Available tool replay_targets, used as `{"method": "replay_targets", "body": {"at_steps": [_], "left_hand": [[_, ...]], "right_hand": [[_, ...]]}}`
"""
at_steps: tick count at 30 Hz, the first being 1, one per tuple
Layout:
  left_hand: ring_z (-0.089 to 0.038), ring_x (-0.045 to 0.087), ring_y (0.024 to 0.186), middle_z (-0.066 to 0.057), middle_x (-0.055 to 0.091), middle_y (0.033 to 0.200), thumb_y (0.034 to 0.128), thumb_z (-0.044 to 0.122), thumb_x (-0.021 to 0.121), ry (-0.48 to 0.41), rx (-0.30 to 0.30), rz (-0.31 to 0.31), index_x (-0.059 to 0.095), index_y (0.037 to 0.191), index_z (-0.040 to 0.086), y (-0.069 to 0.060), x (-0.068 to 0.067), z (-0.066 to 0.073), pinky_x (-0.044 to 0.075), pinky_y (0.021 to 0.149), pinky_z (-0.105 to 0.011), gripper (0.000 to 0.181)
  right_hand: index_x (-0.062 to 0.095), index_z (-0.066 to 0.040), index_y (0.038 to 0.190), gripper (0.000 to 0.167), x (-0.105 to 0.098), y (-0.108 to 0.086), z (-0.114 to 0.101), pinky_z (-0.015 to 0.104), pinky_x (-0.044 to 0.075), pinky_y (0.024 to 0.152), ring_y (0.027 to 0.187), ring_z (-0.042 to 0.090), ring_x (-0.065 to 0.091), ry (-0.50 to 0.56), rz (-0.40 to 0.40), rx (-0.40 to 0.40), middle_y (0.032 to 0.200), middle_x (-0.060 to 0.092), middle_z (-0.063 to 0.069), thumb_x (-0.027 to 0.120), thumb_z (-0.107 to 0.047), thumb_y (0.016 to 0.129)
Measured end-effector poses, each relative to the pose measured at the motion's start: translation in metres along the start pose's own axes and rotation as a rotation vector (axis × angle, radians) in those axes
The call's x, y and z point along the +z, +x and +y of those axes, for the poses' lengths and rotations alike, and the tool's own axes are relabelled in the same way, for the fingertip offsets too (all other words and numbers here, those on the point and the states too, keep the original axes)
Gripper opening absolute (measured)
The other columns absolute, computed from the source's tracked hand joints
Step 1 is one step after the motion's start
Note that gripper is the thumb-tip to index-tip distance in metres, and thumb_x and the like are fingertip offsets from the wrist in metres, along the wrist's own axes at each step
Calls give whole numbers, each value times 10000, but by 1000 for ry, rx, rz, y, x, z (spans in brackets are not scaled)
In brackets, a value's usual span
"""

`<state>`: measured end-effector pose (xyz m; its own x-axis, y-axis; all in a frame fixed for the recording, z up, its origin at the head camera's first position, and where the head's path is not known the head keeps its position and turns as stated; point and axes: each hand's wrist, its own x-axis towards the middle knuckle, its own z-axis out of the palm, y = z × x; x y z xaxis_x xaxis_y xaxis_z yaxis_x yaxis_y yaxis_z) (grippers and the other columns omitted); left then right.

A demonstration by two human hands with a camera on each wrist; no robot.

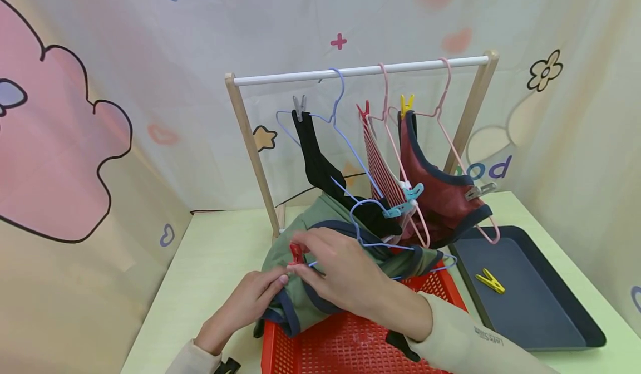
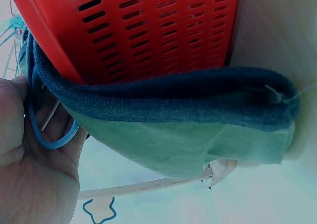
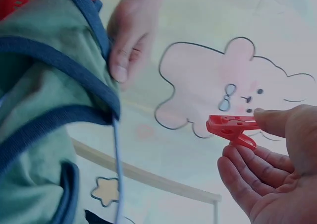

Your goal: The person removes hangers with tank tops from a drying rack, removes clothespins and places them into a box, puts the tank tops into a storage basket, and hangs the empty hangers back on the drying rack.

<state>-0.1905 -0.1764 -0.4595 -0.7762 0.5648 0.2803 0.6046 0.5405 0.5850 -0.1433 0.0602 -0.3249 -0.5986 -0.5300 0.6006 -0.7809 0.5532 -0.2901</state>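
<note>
The green garment [image 1: 287, 239] could be let slide along the blue hanger [image 1: 385, 245] if its edge is released by the left hand [image 1: 245, 299] while that side is gripped by nothing else. A poor bite could be got from the red clip [image 1: 297, 253] if only the dark trim, which looks thick, is caught, or if the folds are bunched when it is closed. The clip could also be sprung from the fingers if its handles are squeezed unevenly. The black sock [image 1: 317, 162], whose lower end is seen close above the garment, could be snagged if the hanger is lifted in haste.

The garment is draped over the left side of the red basket [image 1: 380, 343], with part of it hanging outside the wall. Its edge is pinched between the thumb and fingers of the left hand, so it is touched there directly. The clip is pinched by the right hand [image 1: 335, 268], between thumb and fingertips. In the right wrist view the clip is held apart from the cloth, with no fabric seen between its tips; in the head view it is placed near the left thumb, in front of the garment. How far the hanger is run inside the folds cannot be told.
</note>
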Motion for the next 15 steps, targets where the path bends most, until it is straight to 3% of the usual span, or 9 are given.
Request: {"method": "replay_targets", "body": {"at_steps": [9, 12, 15], "left_hand": [[19, 454, 632, 167, 436, 677, 1033, 225, 488, 20, 12, 26, 587, 930, 250, -1, 1, -1, 354, 596, -175, 144], [21, 448, 627, 168, 432, 675, 1031, 219, 492, 22, 18, 34, 586, 925, 250, -1, 1, -2, 356, 598, -173, 146], [19, 450, 631, 165, 440, 679, 1031, 218, 492, 16, 25, 36, 589, 928, 248, -1, 1, -1, 360, 600, -175, 145]], "right_hand": [[650, -90, 1145, 357, -34, -19, 0, 290, 573, 853, 949, 129, 670, -23, 67, -2, 1063, 703, 26, 781, -227, 843], [658, -89, 1138, 363, -46, -29, 5, 312, 580, 836, 941, 126, 677, -52, 123, -14, 1063, 711, 16, 795, -218, 827], [668, -95, 1136, 340, -60, -41, 10, 260, 570, 834, 914, 119, 688, -85, 197, -19, 1052, 718, 3, 745, -302, 878]]}}
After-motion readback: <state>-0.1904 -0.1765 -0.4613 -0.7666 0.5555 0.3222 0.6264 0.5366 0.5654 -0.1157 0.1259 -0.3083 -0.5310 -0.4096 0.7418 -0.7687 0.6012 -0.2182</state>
